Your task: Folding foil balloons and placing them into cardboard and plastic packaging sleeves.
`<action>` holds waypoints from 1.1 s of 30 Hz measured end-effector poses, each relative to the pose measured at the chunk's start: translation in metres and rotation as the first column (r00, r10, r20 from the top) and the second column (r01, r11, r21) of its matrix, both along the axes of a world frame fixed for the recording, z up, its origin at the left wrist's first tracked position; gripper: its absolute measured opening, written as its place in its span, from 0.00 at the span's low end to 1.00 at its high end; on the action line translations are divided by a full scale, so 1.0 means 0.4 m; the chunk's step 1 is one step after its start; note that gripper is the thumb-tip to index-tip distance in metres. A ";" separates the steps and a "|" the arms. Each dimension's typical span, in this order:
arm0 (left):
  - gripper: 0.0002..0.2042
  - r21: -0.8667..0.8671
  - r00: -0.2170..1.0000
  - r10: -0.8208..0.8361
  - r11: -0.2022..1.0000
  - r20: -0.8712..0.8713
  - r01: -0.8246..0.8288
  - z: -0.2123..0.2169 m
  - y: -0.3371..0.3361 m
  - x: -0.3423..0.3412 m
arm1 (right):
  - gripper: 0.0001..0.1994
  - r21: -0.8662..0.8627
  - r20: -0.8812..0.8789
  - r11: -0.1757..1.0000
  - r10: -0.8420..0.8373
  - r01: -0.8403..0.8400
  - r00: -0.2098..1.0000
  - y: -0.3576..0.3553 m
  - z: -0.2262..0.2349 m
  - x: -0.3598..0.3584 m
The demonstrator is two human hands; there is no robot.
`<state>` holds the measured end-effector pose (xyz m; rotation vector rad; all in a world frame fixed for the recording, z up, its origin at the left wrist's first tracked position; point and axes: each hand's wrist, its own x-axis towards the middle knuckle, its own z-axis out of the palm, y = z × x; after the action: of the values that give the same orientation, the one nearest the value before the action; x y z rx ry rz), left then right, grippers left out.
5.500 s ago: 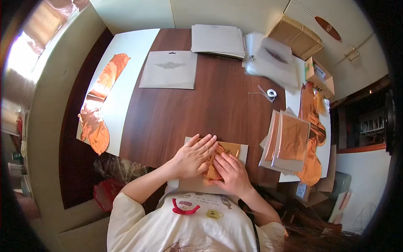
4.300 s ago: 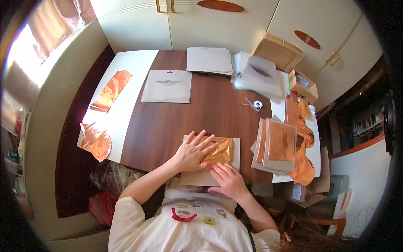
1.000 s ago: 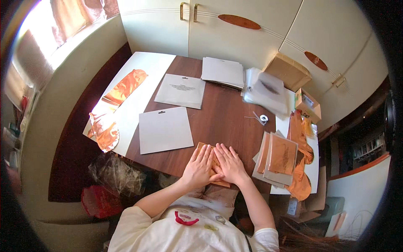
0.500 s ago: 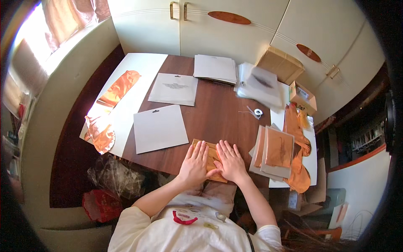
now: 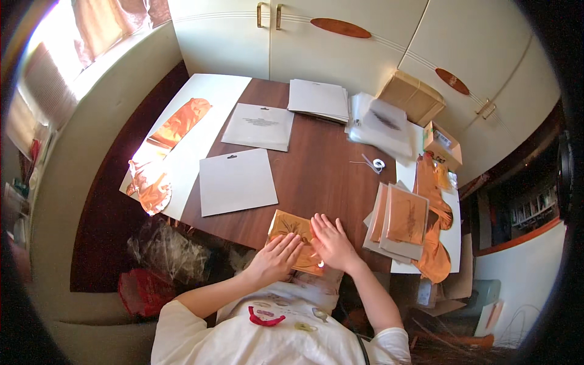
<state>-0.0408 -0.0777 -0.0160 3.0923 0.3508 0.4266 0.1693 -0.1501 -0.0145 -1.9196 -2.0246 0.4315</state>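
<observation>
The person sits at the near edge of the table (image 5: 331,176), where a folded orange foil sheet (image 5: 285,225) with dark line markings lies flat and slightly askew, right before the white shirt. The left hand (image 5: 277,258) is flat and unclenched, its fingers close together and laid across the lower left of the foil. The right hand (image 5: 332,244) is also spread flat, tilted along the foil's right side, thumb towards the left hand; I can't tell how firmly either one presses. Neither grips anything.

Just left of the foil I see a plain pale card (image 5: 238,182) with a hanging slot, and beyond it a printed card (image 5: 258,126). A pile of pale cards (image 5: 317,98) sits at the far side, next to some clear bags (image 5: 383,125).

To the right, flat orange packets (image 5: 406,218) overlap in a stack beside a long crinkled foil piece (image 5: 434,249). A small white roll (image 5: 379,164) lies behind them, and another shiny orange foil (image 5: 185,120) stretches along the left white panel (image 5: 214,91).
</observation>
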 end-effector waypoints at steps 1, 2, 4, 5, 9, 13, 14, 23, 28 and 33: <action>0.26 0.007 1.000 -0.013 1.000 -0.002 0.013 0.000 0.005 -0.010 | 0.25 -0.005 -0.204 1.000 -0.022 0.021 0.979 0.015 0.017 0.015; 0.25 0.016 1.000 -0.024 1.000 -0.005 0.024 0.001 0.010 -0.021 | 0.23 0.029 -0.181 0.999 -0.019 0.024 0.983 0.041 0.038 0.031; 0.23 -0.030 0.999 -0.032 0.999 -0.002 0.032 0.016 0.019 -0.043 | 0.20 0.082 -0.219 0.996 -0.013 0.032 0.976 0.111 0.067 0.062; 0.23 -0.164 1.000 -0.019 0.986 0.013 0.021 0.026 0.022 -0.058 | 0.20 0.096 -0.190 0.995 0.045 -0.027 0.981 0.151 0.072 0.071; 0.26 -0.799 0.990 0.105 0.601 0.096 0.013 0.118 0.030 -0.133 | 0.21 0.070 0.047 0.966 0.248 -0.251 0.968 0.295 0.061 0.042; 0.08 -0.957 0.829 0.557 -0.212 0.047 0.197 0.097 0.043 -0.246 | 0.22 0.114 0.294 0.901 0.372 -0.418 0.881 0.355 0.000 -0.022; 0.10 -0.863 0.728 0.683 -0.330 0.063 0.384 0.083 0.054 -0.244 | 0.21 0.160 0.317 0.909 0.322 -0.385 0.892 0.340 -0.003 -0.026; 0.18 -0.569 0.493 0.867 -0.441 -0.070 0.694 0.036 0.108 -0.142 | 0.17 0.079 0.221 0.983 0.144 -0.165 0.965 0.007 0.085 -0.177; 0.17 -0.572 0.586 0.765 -0.616 -0.268 0.542 0.060 0.090 -0.060 | 0.17 0.181 0.228 0.983 -0.006 -0.036 0.974 0.016 0.096 -0.063; 0.18 -0.525 0.681 0.698 -0.673 -0.221 0.520 0.021 0.069 -0.027 | 0.25 0.152 0.033 0.985 0.072 -0.076 0.997 0.044 0.025 0.082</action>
<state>-0.0518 -0.0502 -0.0075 0.2964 0.7243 0.5534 0.2023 -0.1326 -0.0044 -1.7734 -2.0862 0.2595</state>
